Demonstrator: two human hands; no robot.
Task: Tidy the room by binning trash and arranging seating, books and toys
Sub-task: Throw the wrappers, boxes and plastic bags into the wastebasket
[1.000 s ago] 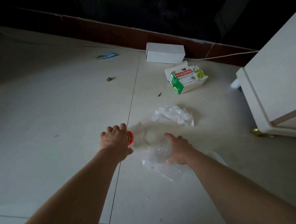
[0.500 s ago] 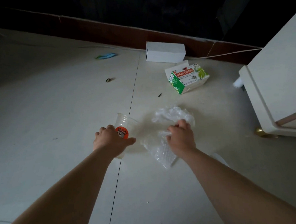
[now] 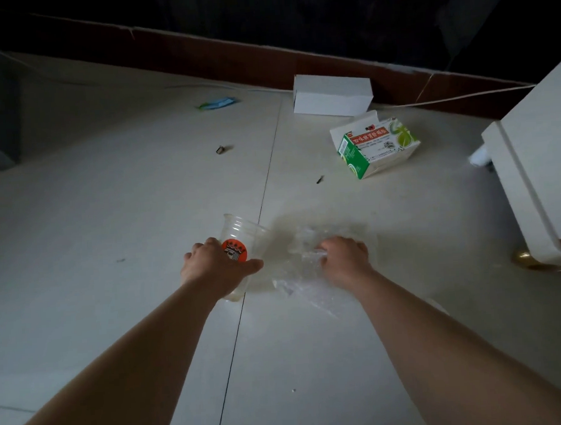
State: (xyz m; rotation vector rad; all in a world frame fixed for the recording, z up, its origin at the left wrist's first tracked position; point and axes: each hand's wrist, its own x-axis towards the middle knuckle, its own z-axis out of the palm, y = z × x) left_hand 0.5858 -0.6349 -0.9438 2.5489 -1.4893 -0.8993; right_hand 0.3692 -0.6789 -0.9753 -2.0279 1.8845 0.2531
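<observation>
My left hand [image 3: 215, 267] grips a clear plastic cup [image 3: 241, 234] with an orange round label, held tilted above the tiled floor with its mouth pointing away from me. Just to its right, my right hand [image 3: 343, 257] is closed on clear crumpled plastic wrap [image 3: 303, 276], part of which trails down toward the floor below my wrist. Farther back on the floor lie an open green-and-white carton [image 3: 378, 147] and a plain white box [image 3: 331, 94] against the skirting.
A white cabinet [image 3: 530, 173] with a brass foot stands at the right. A blue scrap [image 3: 218, 102] lies at the back left, and two small dark bits [image 3: 221, 149] rest on the tiles. A cable [image 3: 468, 96] runs along the brown skirting.
My left hand lifted the cup off the floor and turned it upward. My right hand gathered the bubble wrap, moved forward onto the second crumpled plastic piece, and closed on both.
</observation>
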